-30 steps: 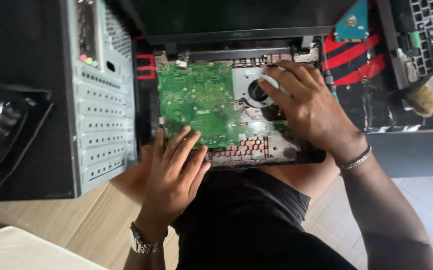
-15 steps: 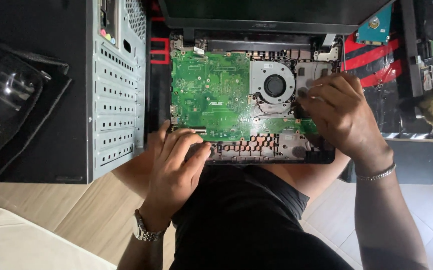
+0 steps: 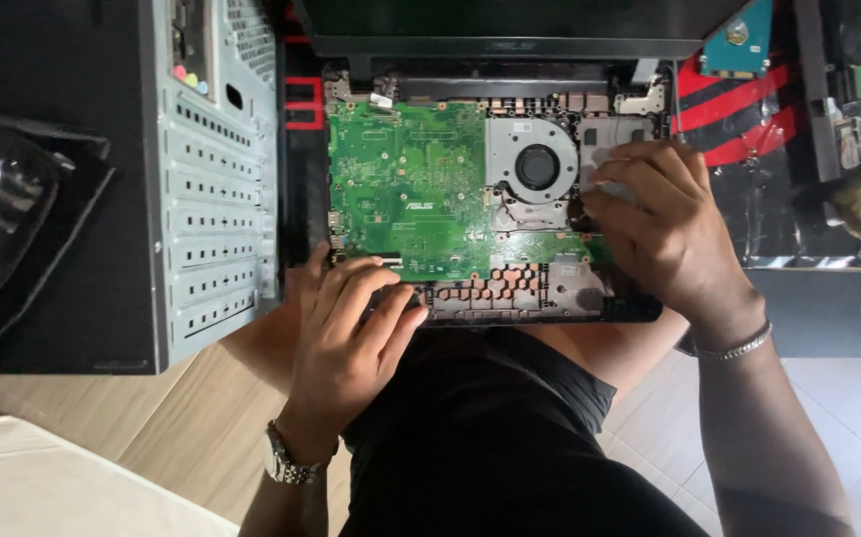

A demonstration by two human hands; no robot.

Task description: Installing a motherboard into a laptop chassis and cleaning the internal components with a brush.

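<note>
The opened laptop base [image 3: 495,199] sits on the person's lap, so the left hand [image 3: 351,328] lies flat on its near edge, grip spread, steadying it. The right hand [image 3: 664,224] curls beside the fan [image 3: 535,167], fingertips pinching something too small to tell.

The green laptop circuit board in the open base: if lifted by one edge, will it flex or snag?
The thin green circuit board would probably flex slightly. It looks fragile, being dense with small parts. It may snag, since the round black fan sits against its right edge.
</note>
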